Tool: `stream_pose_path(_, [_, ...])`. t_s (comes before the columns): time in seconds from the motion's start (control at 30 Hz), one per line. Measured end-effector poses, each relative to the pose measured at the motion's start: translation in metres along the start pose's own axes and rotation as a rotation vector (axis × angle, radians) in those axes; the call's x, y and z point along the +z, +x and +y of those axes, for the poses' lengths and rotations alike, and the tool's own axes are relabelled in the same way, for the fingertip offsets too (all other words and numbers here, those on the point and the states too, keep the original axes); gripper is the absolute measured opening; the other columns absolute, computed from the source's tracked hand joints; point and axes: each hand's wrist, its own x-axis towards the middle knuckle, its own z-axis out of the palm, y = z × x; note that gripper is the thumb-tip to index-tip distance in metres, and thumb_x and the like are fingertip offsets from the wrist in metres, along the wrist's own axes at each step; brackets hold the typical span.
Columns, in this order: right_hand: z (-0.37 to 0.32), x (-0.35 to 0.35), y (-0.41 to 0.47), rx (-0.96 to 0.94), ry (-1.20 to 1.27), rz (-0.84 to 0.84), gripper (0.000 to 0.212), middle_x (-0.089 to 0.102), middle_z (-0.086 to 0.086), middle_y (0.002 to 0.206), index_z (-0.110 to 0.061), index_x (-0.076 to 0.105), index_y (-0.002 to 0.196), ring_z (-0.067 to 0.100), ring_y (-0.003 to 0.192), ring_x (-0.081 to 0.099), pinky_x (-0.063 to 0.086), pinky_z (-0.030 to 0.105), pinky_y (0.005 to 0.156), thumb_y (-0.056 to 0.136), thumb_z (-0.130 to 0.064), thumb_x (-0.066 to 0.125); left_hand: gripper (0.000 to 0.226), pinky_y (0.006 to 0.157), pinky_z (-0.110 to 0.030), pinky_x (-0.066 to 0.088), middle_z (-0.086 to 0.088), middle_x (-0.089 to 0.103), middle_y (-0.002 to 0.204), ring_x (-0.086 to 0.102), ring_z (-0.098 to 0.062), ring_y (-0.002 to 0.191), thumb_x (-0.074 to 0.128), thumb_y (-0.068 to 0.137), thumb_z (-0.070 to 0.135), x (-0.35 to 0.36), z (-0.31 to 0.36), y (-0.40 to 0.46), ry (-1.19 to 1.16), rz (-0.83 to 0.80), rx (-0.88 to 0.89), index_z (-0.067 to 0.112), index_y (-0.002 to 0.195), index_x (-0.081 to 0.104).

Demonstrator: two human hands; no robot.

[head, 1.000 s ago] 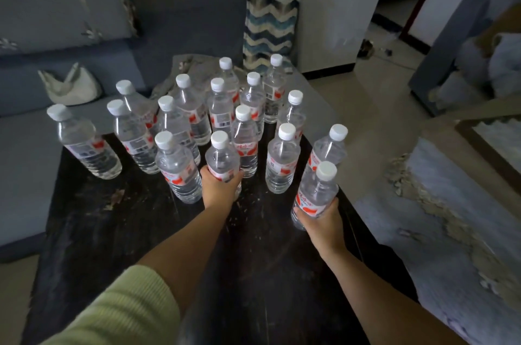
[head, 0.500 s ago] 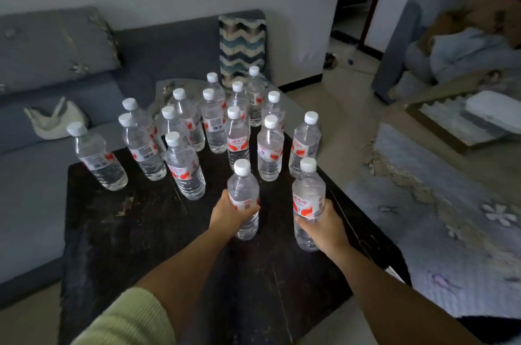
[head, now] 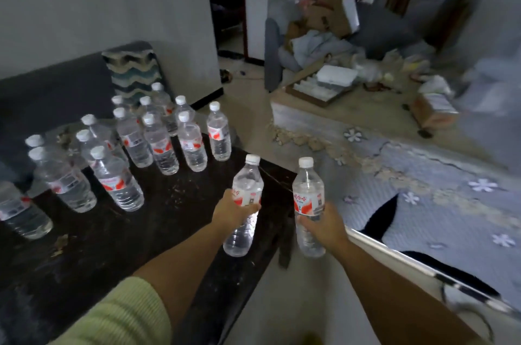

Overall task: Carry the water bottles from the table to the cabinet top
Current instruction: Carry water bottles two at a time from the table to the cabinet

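2 bottles are in transit. The left hand [head: 232, 210] is wrapped around the label band of the left bottle [head: 244, 205], which tilts slightly and hangs above the tabletop's right edge. The right hand [head: 324, 227] is clenched around the lower label of the right bottle [head: 308, 203], held upright and already clear of the tabletop, over the floor [head: 304, 296] just right of it. Both caps are on; both bottles appear full.

Progress: early, by my judgement. A large stock of bottles [head: 158, 144] stands on the tabletop [head: 118, 246], left of and behind the held pair; at least 13 caps can be counted, and 1 more bottle is cut off at the frame's left edge. The cabinet is not in view, so nothing can be confirmed as delivered. At 2 per trip, many trips are left.

Surface: the tabletop is dark, scuffed and flecked with debris, with bare space between the stock and the held pair.

Room: a grey sofa [head: 50, 91] with a zigzag cushion [head: 132, 68] lies behind the tabletop. Right of it, a pale floral rug [head: 423, 189] with crumbling edges covers the floor. Beyond the rug, cardboard boxes [head: 327, 15], cloth and loose litter are heaped on an armchair [head: 275, 62]. A doorway [head: 228, 6] opens behind the tabletop's far right corner. The litter is a likely tripping hazard.
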Motion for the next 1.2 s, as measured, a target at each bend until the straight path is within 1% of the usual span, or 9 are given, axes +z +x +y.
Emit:
stream_pose_path(0.1, [0.024,-0.052,-0.028,0.038,0.079,0.120,0.040,0.067,0.008,0.112,-0.014,0.052,0.101,0.020,0.098,0.063,0.046,0.028,0.082,0.074,-0.022,0.081,0.057,0.092,-0.044,0.053,-0.005,0.068,0.106,0.066,-0.023,0.097,0.081,0.070,0.033,0.042,0.031,-0.008,0.041,-0.109,0.077,0.012,0.117,0.056])
stream_pose_path(0.27, [0.093,-0.153,-0.069,0.165,0.150,0.302,0.051,0.067,0.005,0.112,-0.015,0.053,0.112,0.012,0.090,0.060,0.042,0.023,0.077,0.072,-0.027,0.082,0.052,0.091,-0.040,0.053,-0.007,0.070,0.104,0.067,-0.024,0.097,0.081,0.071,0.029,0.151,0.086,-0.033,0.132,-0.308,0.203,0.011,0.114,0.059])
stream_pose_path(0.4, [0.149,-0.230,-0.104,0.259,0.106,0.405,0.053,0.067,0.001,0.106,-0.013,0.053,0.112,0.014,0.090,0.063,0.050,0.022,0.074,0.072,-0.033,0.082,0.050,0.078,-0.029,0.051,-0.005,0.069,0.105,0.066,-0.020,0.093,0.082,0.072,0.027,0.243,0.119,-0.059,0.133,-0.425,0.280,0.014,0.115,0.060])
stream_pose_path(0.5, [0.202,-0.296,-0.149,0.377,0.102,0.563,0.057,0.060,-0.003,0.098,-0.016,0.050,0.112,0.016,0.089,0.060,0.045,0.024,0.076,0.071,-0.036,0.083,0.051,0.065,-0.019,0.049,0.001,0.068,0.100,0.064,-0.009,0.081,0.084,0.070,0.028,0.336,0.150,-0.099,0.166,-0.586,0.350,0.015,0.113,0.060])
stream_pose_path(0.63, [0.248,-0.351,-0.205,0.487,0.142,0.713,0.063,0.063,-0.003,0.102,-0.015,0.052,0.119,0.018,0.096,0.063,0.047,0.027,0.080,0.069,-0.034,0.084,0.061,0.079,-0.029,0.050,-0.003,0.067,0.107,0.064,-0.020,0.094,0.082,0.066,0.039,0.432,0.179,-0.154,0.294,-0.781,0.440,0.015,0.116,0.056])
stream_pose_path(0.8, [0.295,-0.390,-0.290,0.664,0.173,0.900,0.063,0.066,-0.004,0.110,-0.017,0.054,0.121,0.015,0.098,0.063,0.049,0.028,0.085,0.069,-0.040,0.082,0.073,0.065,-0.023,0.044,0.002,0.066,0.103,0.063,-0.015,0.086,0.080,0.056,0.053,0.521,0.208,-0.244,0.374,-1.017,0.593,0.021,0.117,0.055])
stream_pose_path(1.0, [0.322,-0.399,-0.398,0.886,0.276,1.198,0.061,0.066,-0.002,0.105,-0.020,0.053,0.119,0.016,0.093,0.063,0.050,0.031,0.080,0.069,-0.041,0.080,0.055,0.074,-0.027,0.045,0.004,0.067,0.096,0.064,-0.019,0.088,0.081,0.067,0.046,0.592,0.211,-0.349,0.489,-1.269,0.831,0.023,0.111,0.056])
stream_pose_path(1.1, [0.322,-0.394,-0.436,0.950,0.295,1.269,0.063,0.067,-0.001,0.108,-0.021,0.052,0.120,0.018,0.095,0.064,0.052,0.034,0.083,0.068,-0.041,0.080,0.045,0.066,-0.022,0.043,0.009,0.068,0.086,0.065,-0.017,0.083,0.084,0.066,0.039,0.609,0.207,-0.386,0.483,-1.385,0.854,0.025,0.102,0.060])
stream_pose_path(1.2, [0.319,-0.385,-0.477,1.044,0.343,1.421,0.063,0.065,-0.001,0.106,-0.020,0.050,0.122,0.017,0.092,0.063,0.048,0.029,0.077,0.069,-0.038,0.081,0.045,0.064,-0.018,0.044,0.002,0.071,0.093,0.065,-0.010,0.074,0.086,0.063,0.036,0.631,0.205,-0.435,0.545,-1.515,0.931,0.021,0.099,0.064])
